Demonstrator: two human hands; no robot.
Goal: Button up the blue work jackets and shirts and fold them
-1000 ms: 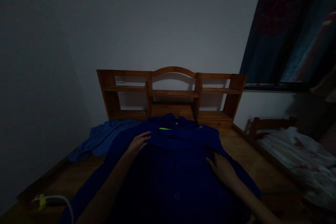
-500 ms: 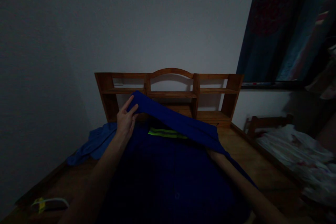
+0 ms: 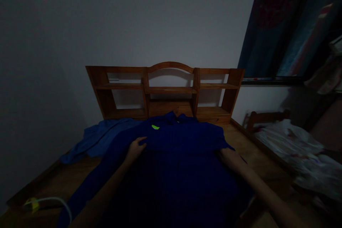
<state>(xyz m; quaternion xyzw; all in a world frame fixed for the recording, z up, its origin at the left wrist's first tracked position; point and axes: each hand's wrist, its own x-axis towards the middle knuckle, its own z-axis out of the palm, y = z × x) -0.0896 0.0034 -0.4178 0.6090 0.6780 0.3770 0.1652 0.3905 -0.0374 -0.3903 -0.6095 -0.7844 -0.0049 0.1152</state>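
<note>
A dark blue work jacket (image 3: 181, 181) with a collar lies spread in front of me, one sleeve running down the left side. A folded-over part of it lies across its upper half, with a bit of yellow-green reflective strip showing. My left hand (image 3: 135, 148) pinches the left end of this fold. At the fold's right end, my right hand (image 3: 230, 158) grips the cloth, its fingertips hidden under the fabric. Dim light blurs the detail of the jacket's lower part.
A lighter blue garment (image 3: 98, 137) lies to the left of the jacket. Behind stands a wooden headboard with shelves (image 3: 171, 90) against the wall. Clear plastic bags (image 3: 291, 142) lie at the right, below a window. A white cable (image 3: 52, 198) with a yellow tag is at the lower left.
The raised blue cloth has come down flat over the jacket's upper half. My left hand has moved down and slightly right with it. The collar and left sleeve now show.
</note>
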